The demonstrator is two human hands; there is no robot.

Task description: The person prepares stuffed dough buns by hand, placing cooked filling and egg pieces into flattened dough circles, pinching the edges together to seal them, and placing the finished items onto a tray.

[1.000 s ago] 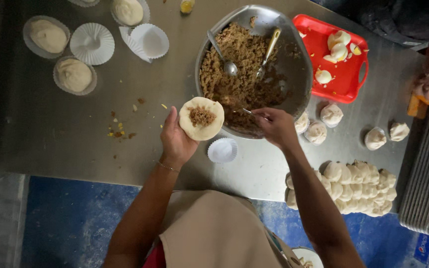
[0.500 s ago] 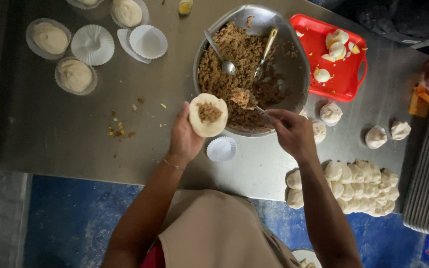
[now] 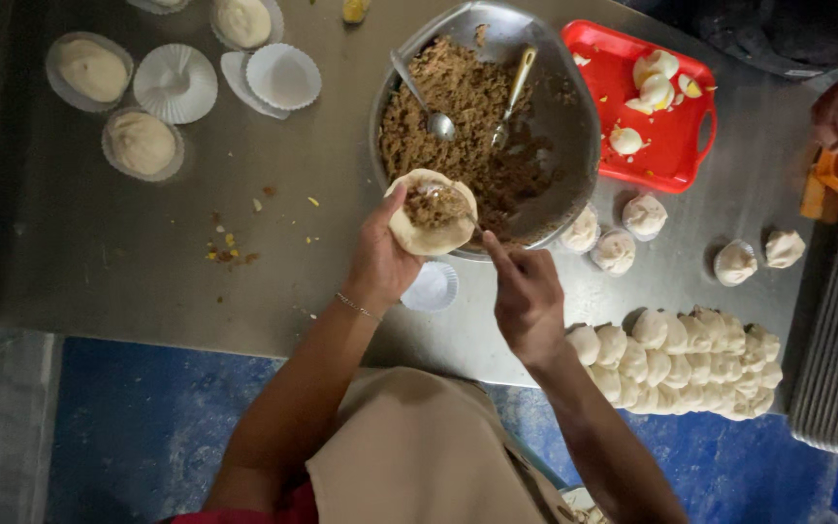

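Dough round (image 3: 432, 215) with brown filling sits cupped in the left hand (image 3: 380, 260), just in front of the metal bowl (image 3: 574, 116). Right hand (image 3: 526, 296) grips a spoon over it.

Dull brushed-metal table (image 3: 128, 281), shiny metal bowl (image 3: 574, 116), glossy red tray (image 3: 691, 146), seemingly plastic, pleated paper cups (image 3: 175, 82)

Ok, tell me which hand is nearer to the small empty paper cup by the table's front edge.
Left. The left hand is just left of the paper cup, its heel at the rim, holding the dough round. The right hand sits apart to the cup's right.
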